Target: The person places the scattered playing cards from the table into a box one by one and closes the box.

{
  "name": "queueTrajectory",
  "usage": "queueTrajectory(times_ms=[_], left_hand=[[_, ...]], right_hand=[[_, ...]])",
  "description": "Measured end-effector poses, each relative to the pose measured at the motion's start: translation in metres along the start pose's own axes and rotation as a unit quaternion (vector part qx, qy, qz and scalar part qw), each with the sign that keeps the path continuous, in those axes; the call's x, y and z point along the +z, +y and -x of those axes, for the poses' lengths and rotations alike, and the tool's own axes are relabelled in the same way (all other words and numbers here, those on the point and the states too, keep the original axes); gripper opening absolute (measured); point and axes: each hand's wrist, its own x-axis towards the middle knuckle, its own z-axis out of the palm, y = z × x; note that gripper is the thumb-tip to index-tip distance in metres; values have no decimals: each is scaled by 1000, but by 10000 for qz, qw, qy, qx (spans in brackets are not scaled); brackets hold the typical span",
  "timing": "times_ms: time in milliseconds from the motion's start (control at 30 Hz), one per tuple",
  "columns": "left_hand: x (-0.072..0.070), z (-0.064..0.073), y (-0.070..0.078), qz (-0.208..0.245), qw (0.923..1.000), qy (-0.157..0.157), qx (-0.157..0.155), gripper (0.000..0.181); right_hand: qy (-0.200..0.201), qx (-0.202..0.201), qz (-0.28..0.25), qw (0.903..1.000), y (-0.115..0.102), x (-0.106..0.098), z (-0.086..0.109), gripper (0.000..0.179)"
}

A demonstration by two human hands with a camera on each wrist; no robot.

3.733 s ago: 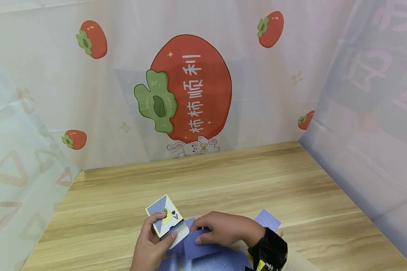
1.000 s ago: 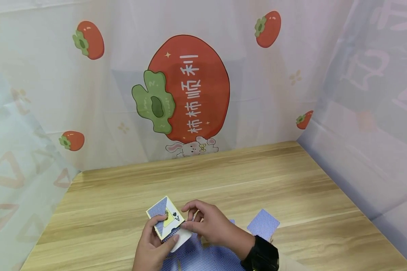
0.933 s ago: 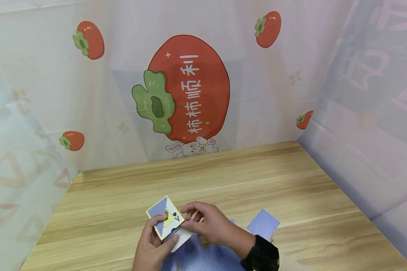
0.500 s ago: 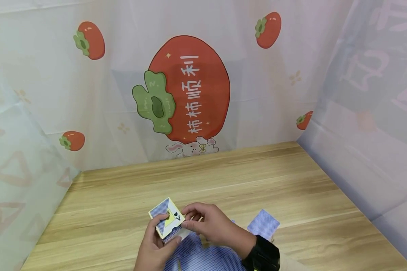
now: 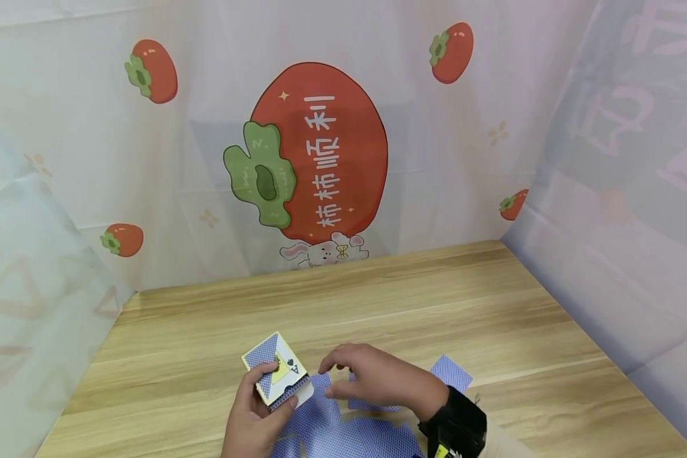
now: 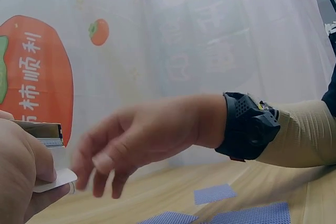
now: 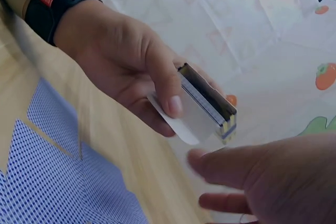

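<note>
My left hand (image 5: 254, 410) grips a playing-card box (image 5: 269, 362) with an ace of spades on its front. Its mouth points toward my right hand, and the white flap (image 7: 191, 124) hangs out under my left thumb. Inside the mouth, a stack of card edges (image 7: 202, 100) shows along one side, with a dark gap beside it. My right hand (image 5: 372, 375) hovers just right of the box, holding nothing, thumb and fingers apart. Below both hands, blue-backed playing cards (image 5: 355, 439) lie spread and overlapping on the table.
A single blue-backed card (image 5: 451, 374) lies off to the right, partly behind my right wrist. The wooden table (image 5: 206, 331) runs back to a printed fabric backdrop (image 5: 423, 127), with fabric walls on both sides.
My right hand has drawn back from the box's mouth to the right, its fingers spreading. The box has shifted slightly left, and more of the cards under the right hand show.
</note>
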Motion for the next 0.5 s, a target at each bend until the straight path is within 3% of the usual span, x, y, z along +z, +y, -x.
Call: queueTrajectory(times_ms=[200, 367, 500], left_hand=[[0, -1, 1, -57, 9996, 180, -208, 71], [0, -1, 1, -59, 9991, 299, -280, 70], [-2, -1, 1, -72, 9994, 276, -217, 70]], right_hand=[[-370, 340, 1263, 9907, 6, -6, 7, 47], [-520, 849, 2307, 9679, 11, -8, 14, 71], [-610, 1134, 2718, 9537, 13, -8, 18, 87]])
